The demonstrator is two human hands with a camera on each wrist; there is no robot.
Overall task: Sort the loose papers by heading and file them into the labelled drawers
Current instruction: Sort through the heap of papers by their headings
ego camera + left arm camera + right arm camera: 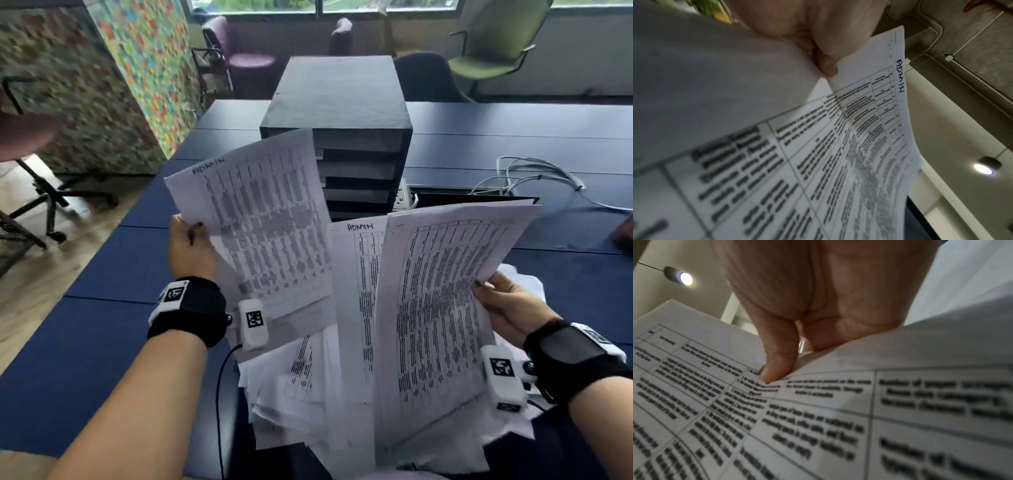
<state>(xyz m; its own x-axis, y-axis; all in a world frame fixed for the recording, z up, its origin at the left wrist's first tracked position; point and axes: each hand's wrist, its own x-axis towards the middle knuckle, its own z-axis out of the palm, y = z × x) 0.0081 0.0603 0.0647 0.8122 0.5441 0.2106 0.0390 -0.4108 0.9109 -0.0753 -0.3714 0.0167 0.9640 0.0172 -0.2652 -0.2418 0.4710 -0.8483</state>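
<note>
Far centre on the blue worktop [513,137], black drawer unit [339,102], labels unreadable, lower drawers hidden behind raised sheets

Near centre, loose pile of papers [291,394], headings mostly covered, near edge cut off; likely to slide or spill off the worktop if knocked

Right hand [507,305] pinching a sheaf [442,308] by its right edge, heading out of sight; risk of misfiling

Left hand [191,250] holding an ADMIN sheet [267,219] by its left edge, fingers [828,68] curled on it; thin grip, may droop or slip

Between them, second ADMIN sheet [359,291], half hidden, support unclear
</note>
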